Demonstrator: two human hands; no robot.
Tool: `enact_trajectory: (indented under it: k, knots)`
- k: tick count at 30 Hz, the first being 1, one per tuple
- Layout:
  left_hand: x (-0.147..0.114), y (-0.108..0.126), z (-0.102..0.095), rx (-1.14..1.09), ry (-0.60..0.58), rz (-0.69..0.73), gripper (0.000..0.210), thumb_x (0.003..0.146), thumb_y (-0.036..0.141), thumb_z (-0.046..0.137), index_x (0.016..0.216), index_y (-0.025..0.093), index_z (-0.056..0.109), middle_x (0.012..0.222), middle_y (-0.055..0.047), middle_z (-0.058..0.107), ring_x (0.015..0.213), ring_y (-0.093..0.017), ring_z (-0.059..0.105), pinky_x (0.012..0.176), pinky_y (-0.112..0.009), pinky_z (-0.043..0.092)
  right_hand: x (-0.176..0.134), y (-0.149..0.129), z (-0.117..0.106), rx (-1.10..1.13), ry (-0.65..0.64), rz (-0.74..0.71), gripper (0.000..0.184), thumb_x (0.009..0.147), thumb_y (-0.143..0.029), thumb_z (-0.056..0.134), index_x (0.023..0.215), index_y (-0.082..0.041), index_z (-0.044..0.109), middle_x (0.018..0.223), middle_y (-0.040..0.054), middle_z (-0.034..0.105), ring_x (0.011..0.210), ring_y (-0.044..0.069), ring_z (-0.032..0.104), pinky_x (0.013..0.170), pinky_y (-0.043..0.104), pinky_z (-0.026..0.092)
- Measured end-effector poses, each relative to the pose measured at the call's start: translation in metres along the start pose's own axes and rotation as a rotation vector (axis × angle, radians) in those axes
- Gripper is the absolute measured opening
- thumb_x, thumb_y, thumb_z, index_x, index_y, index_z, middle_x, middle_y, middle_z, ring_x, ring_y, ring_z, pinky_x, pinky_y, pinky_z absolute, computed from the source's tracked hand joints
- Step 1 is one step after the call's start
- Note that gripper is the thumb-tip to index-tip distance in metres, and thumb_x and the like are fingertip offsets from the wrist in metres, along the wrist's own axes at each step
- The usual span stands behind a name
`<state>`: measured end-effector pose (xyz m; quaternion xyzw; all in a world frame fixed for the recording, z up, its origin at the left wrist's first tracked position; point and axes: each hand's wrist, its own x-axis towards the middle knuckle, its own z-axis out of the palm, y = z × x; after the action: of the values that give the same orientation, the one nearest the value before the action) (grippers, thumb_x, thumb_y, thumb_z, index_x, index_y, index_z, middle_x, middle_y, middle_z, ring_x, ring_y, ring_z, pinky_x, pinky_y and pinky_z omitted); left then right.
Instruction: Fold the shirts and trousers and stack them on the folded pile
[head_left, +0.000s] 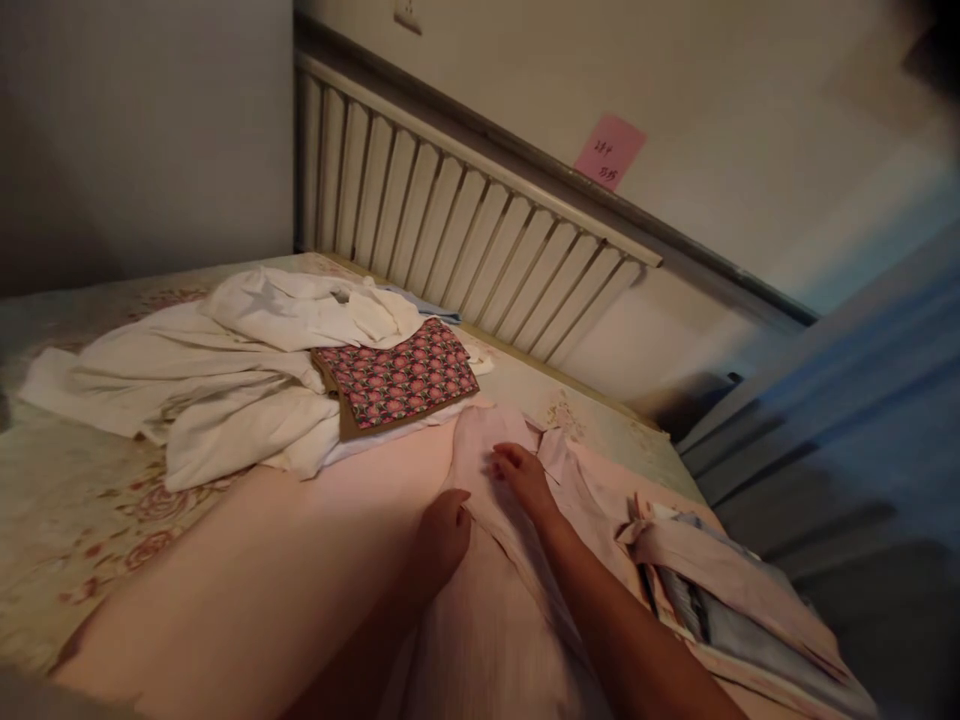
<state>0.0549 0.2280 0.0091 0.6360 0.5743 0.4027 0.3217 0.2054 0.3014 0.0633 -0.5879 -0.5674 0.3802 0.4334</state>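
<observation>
Dim, warm indoor light from where I watch. It seems to fall from the right, brightest on the pink garment (495, 470) and the wall (750, 120). Left wall and lower right corner sink into shadow. Strong wide-angle bend: the headboard (465, 230) slants and curves. Blue fabric (862, 400) at right is blurred, the edges soft. No glare. Fine detail is grainy throughout.

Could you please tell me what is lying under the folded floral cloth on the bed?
The floral cloth rests on a pile of white fabric, whose edge shows below it. Whatever lies deeper beneath is covered.
</observation>
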Motion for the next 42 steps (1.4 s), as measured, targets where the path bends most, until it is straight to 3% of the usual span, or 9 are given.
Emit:
enact_trajectory:
  k: [4,9,13,17,22,29,34,37,42]
  knots:
    - [0.003,-0.002,0.003,0.012,-0.005,0.041,0.037,0.08,0.007,0.044,0.108,0.013,0.066,0.115,-0.01,0.069,0.107,-0.018,0.063,0.099,-0.031,0.046,-0.093,0.013,-0.046,-0.098,0.065,-0.031,0.026,0.075,-0.042,0.06,0.084,-0.018,0.066,0.074,0.0015,0.068,0.066,0.016,0.064,0.064,0.026,0.05]
    - [0.005,-0.003,0.003,0.032,0.005,0.116,0.037,0.078,0.008,0.043,0.107,0.014,0.066,0.113,-0.01,0.069,0.107,-0.019,0.063,0.099,-0.034,0.047,-0.196,0.051,-0.139,-0.408,0.277,0.007,0.033,0.077,-0.046,0.055,0.086,-0.018,0.068,0.08,0.0063,0.071,0.074,0.021,0.065,0.07,0.03,0.051]
    - [0.002,0.0,0.003,0.037,0.012,0.217,0.036,0.081,0.011,0.04,0.109,0.014,0.064,0.117,-0.01,0.066,0.113,-0.02,0.059,0.104,-0.039,0.043,-0.257,0.083,-0.214,-0.664,0.492,0.175,0.032,0.07,-0.047,0.054,0.085,-0.023,0.069,0.089,0.0079,0.074,0.083,0.026,0.069,0.077,0.033,0.053]
    - [-0.003,-0.001,0.007,0.137,0.063,0.396,0.035,0.084,0.015,0.039,0.109,0.017,0.063,0.119,-0.01,0.065,0.114,-0.022,0.057,0.104,-0.043,0.043,-0.293,0.109,-0.258,-0.761,0.505,0.379,0.034,0.068,-0.044,0.052,0.093,-0.026,0.068,0.095,0.008,0.074,0.09,0.026,0.07,0.079,0.033,0.053]
    - [-0.006,-0.009,0.014,0.331,0.005,0.579,0.034,0.086,0.015,0.039,0.11,0.013,0.063,0.116,-0.013,0.066,0.11,-0.024,0.057,0.102,-0.044,0.042,-0.303,0.129,-0.269,-0.827,0.439,0.433,0.038,0.067,-0.038,0.057,0.1,-0.022,0.068,0.099,0.0089,0.073,0.095,0.025,0.069,0.085,0.033,0.051]
    - [-0.005,-0.017,0.016,0.413,-0.09,0.597,0.03,0.087,0.014,0.039,0.103,0.012,0.064,0.105,-0.013,0.067,0.104,-0.026,0.056,0.094,-0.044,0.045,-0.297,0.136,-0.271,-1.066,0.377,0.325,0.039,0.076,-0.031,0.047,0.108,-0.016,0.066,0.105,0.0136,0.069,0.099,0.024,0.064,0.088,0.031,0.046]
    - [-0.004,-0.018,0.016,0.358,-0.082,0.592,0.029,0.086,0.015,0.039,0.103,0.013,0.063,0.103,-0.012,0.066,0.102,-0.025,0.056,0.091,-0.043,0.046,-0.29,0.132,-0.276,-1.036,0.334,0.409,0.019,0.075,-0.032,0.05,0.079,-0.022,0.066,0.081,0.0077,0.07,0.08,0.023,0.065,0.074,0.031,0.045]
    - [-0.004,-0.019,0.016,0.349,-0.07,0.589,0.029,0.085,0.015,0.039,0.102,0.015,0.063,0.102,-0.012,0.066,0.101,-0.025,0.056,0.092,-0.043,0.046,-0.287,0.129,-0.28,-0.991,0.334,0.467,0.015,0.067,-0.033,0.054,0.055,-0.024,0.054,0.062,0.0034,0.064,0.066,0.022,0.061,0.064,0.03,0.042]
    - [-0.004,-0.018,0.017,0.384,-0.076,0.582,0.029,0.085,0.014,0.039,0.101,0.014,0.063,0.103,-0.012,0.066,0.1,-0.024,0.056,0.093,-0.042,0.045,-0.291,0.104,-0.279,-0.698,0.409,0.45,0.019,0.064,-0.041,0.052,0.058,-0.023,0.053,0.055,-0.0008,0.058,0.059,0.019,0.057,0.054,0.027,0.039]
